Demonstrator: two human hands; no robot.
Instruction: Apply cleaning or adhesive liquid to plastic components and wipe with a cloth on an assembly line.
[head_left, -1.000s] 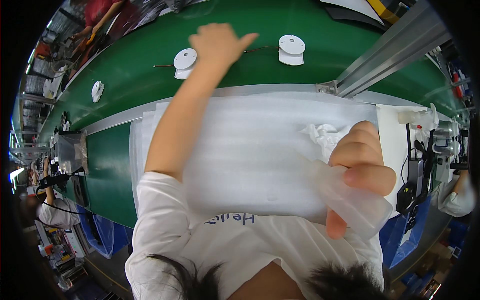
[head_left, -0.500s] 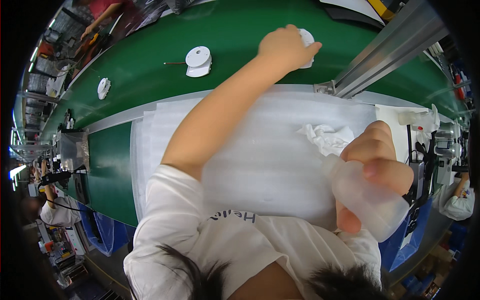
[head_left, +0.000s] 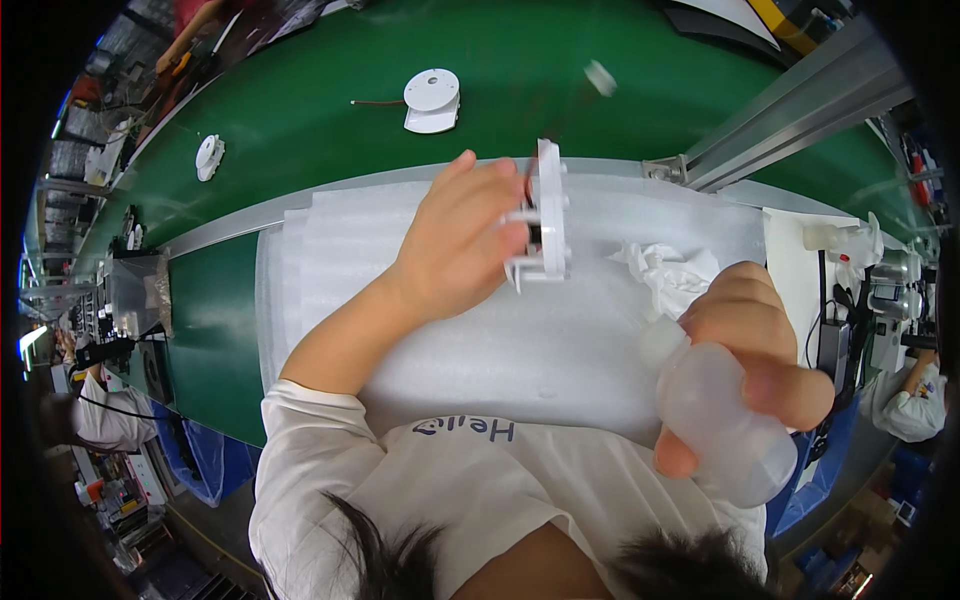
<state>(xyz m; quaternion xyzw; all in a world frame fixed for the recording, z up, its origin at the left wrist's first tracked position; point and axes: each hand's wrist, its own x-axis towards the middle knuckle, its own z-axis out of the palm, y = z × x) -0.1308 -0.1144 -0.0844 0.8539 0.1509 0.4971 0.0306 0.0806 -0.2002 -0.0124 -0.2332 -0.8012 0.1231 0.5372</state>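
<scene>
My left hand (head_left: 455,240) is closed on a white plastic part (head_left: 550,215), held on edge above the white foam sheet (head_left: 470,360). Prongs and a dark red wire show on the part's hand side. At the right, my right hand (head_left: 745,315) grips a translucent squeeze bottle (head_left: 730,430), tilted with its nozzle end toward the sheet. Beside that hand lies a crumpled white cloth or tissue (head_left: 672,278). On the green surface beyond, a round-topped white part (head_left: 432,95) trails a red wire. A smaller-looking white part (head_left: 210,157) sits further left.
A blurred small white piece (head_left: 600,78) shows over the far green surface (head_left: 330,120). A metal post (head_left: 790,110) slants up at the right. Bottles and metal containers (head_left: 893,265) stand at the far right, a clear bin (head_left: 138,295) at the left. Another person's arm (head_left: 190,35) shows upper left.
My left hand has come back from the far green surface, bringing the white part over the foam sheet. The small blurred white piece now shows there. My right hand still grips the bottle.
</scene>
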